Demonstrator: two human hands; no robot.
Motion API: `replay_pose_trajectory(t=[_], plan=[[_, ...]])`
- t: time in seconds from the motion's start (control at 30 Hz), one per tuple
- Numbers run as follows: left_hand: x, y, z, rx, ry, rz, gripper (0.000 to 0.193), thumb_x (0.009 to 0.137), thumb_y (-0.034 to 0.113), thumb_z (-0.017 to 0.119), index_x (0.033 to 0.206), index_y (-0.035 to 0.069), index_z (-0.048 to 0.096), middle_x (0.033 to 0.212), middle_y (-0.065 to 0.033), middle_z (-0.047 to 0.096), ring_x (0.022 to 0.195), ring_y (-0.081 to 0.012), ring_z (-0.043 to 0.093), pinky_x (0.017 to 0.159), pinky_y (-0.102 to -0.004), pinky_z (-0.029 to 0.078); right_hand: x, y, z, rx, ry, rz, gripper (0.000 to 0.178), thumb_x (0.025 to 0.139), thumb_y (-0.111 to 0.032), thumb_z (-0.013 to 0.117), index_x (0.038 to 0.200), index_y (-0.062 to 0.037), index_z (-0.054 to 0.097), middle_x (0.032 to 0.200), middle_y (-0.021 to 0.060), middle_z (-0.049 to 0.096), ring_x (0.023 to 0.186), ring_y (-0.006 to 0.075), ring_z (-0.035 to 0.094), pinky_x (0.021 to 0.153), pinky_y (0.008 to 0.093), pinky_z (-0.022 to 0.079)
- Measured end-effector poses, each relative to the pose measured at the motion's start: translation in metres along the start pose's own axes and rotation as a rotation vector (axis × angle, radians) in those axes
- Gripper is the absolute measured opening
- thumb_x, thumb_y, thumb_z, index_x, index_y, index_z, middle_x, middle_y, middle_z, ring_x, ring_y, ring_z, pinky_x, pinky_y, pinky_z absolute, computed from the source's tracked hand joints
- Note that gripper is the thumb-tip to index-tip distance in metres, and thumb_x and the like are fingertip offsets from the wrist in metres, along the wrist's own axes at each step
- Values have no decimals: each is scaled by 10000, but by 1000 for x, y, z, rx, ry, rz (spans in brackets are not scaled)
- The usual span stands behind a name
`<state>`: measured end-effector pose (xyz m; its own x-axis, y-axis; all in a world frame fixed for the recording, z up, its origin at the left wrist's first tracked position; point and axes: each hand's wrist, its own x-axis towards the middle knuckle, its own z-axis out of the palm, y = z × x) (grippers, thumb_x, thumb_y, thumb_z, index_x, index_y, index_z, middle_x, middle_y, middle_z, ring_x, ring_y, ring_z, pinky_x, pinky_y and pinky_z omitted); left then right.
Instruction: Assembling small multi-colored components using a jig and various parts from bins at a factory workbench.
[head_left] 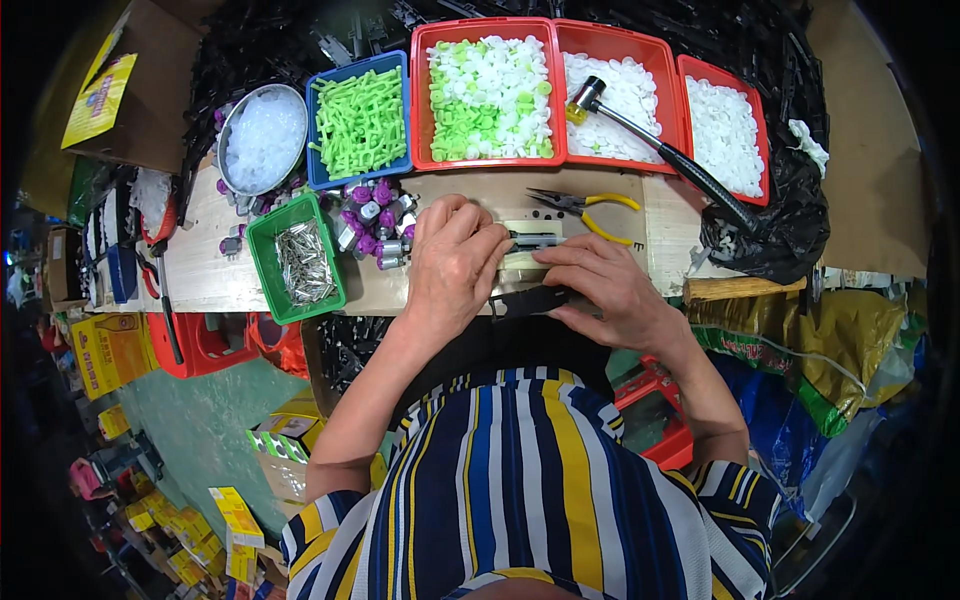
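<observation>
I observe the right hand point(615, 290) with its grip clamped, thumb opposite fingers, on a black strip point(528, 303) at the near edge of the tabletop point(662, 212). The left hand point(450, 255) has its fingers bunched beside a grey cylindrical part point(538, 240) between the hands; I cannot tell whether that grip clamps it. I locate yellow-handled pliers point(610, 202) just beyond the right hand and a green tray point(315, 309) to the left.

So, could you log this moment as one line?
left hand: beside grey cylindrical part | right hand: touching black elongated piece | beyond: yellow-handled metal pliers, black-handled hammer across red plastic bins
</observation>
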<state>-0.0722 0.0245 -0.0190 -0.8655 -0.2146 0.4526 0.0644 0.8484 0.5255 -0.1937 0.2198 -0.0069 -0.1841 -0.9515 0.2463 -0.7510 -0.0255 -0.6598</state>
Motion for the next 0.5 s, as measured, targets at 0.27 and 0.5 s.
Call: replay_pose_trajectory(t=[0.27,0.5], plan=[[-15,-5,-44,22,118,-95,234,763,26,749,996,15,721,920,-92,647,965,-297,559,842,-404,456,20,1,-10,-167,239,130,343,707,-65,770,1014,-31,622,1099,105,637,1027,319,597,874,421,465],[-41,-6,-64,130,240,-136,250,731,-34,764,975,12,731,848,-84,647,887,-279,577,785,-376,462,48,-9,11,-322,93,91,325,757,-173,743,1033,-61,613,1087,74,609,1078,264,559,896,403,405]])
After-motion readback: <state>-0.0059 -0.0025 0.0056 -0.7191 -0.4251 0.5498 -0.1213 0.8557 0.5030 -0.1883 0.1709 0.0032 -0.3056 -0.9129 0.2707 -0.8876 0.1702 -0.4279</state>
